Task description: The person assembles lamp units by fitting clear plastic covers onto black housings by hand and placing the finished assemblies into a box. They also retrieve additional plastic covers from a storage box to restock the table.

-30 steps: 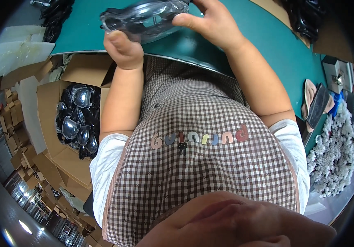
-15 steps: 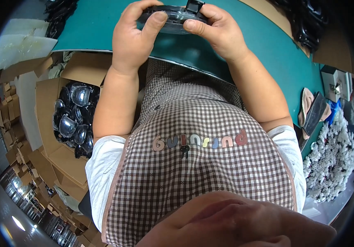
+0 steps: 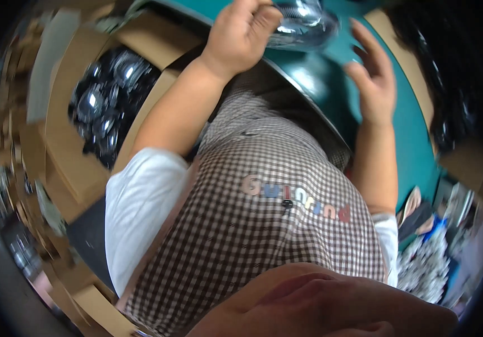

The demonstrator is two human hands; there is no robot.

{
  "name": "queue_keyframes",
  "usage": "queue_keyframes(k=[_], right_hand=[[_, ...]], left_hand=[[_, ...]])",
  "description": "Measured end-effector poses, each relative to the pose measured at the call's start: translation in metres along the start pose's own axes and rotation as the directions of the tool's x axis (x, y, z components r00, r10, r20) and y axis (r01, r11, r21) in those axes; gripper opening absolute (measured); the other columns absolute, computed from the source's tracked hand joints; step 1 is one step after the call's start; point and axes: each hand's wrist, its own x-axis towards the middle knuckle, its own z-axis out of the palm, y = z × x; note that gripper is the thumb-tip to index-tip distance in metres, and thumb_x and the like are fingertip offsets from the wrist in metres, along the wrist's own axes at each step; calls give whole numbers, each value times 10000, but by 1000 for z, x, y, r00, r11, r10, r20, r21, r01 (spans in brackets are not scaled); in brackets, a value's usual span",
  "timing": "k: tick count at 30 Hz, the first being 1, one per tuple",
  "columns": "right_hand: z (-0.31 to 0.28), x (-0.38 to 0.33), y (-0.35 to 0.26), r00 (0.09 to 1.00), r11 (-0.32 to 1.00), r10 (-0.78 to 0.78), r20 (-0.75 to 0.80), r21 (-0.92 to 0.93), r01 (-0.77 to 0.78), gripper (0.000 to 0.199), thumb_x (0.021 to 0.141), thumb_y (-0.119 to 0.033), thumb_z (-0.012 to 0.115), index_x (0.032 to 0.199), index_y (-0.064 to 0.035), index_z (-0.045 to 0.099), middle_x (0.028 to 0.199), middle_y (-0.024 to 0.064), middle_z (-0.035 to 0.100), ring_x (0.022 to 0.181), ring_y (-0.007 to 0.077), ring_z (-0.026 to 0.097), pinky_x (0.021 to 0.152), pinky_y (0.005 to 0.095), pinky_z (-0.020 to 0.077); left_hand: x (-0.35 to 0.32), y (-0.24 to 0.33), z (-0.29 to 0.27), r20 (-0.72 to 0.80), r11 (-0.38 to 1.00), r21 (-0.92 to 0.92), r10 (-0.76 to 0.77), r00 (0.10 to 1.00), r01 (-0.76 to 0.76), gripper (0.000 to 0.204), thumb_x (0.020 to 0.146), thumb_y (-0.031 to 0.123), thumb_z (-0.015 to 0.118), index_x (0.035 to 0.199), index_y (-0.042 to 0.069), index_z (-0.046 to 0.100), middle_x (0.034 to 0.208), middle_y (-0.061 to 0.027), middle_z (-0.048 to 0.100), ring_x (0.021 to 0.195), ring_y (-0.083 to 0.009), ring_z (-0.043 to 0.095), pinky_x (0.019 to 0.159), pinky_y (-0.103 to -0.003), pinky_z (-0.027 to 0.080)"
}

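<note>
My left hand [image 3: 242, 40] is closed on the near-left rim of a round part with a shiny clear cover [image 3: 311, 28], which looks like a lamp. Thumb and fingers pinch its edge at the top of the view, above the green tabletop [image 3: 415, 129]. The part is blurred, and its far side is partly cut off by the frame. Apart from it, to the right, my right hand [image 3: 375, 84] hovers over the table. Its fingers are spread and nothing is in them.
To my left, an open cardboard box [image 3: 64, 140] holds several shiny black-and-clear parts [image 3: 98, 104]. Dark parts [image 3: 449, 78] lie in a carton [image 3: 404, 67] at the far right. A pile of white-grey fluffy pieces [image 3: 424, 269] sits at lower right.
My right hand has let go of the round part and moved away to the right. My left hand keeps hold of it, now with its clear side showing. The view has turned.
</note>
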Motion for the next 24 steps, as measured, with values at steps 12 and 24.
queue_keyframes(k=[12, 24], right_hand=[[-22, -14, 36, 956, 943, 290, -31, 179, -280, 412, 981, -193, 580, 1315, 46, 550, 1314, 225, 598, 1148, 302, 619, 979, 389, 465], [-29, -14, 51, 916, 895, 398, -57, 241, -374, 365, 990, -150, 557, 1290, 57, 562, 1264, 223, 620, 1053, 267, 653, 957, 375, 488]], left_hand=[[-144, -126, -313, -949, 873, -223, -296, 108, 434, 517, 825, 222, 816, 1168, -64, 555, 1037, -168, 667, 854, -234, 664, 776, -376, 561], [-241, -229, -454, -792, 575, -575, -569, -220, 581, 380, 922, 303, 694, 1215, 76, 610, 1112, -83, 651, 1014, -215, 600, 879, -397, 497]])
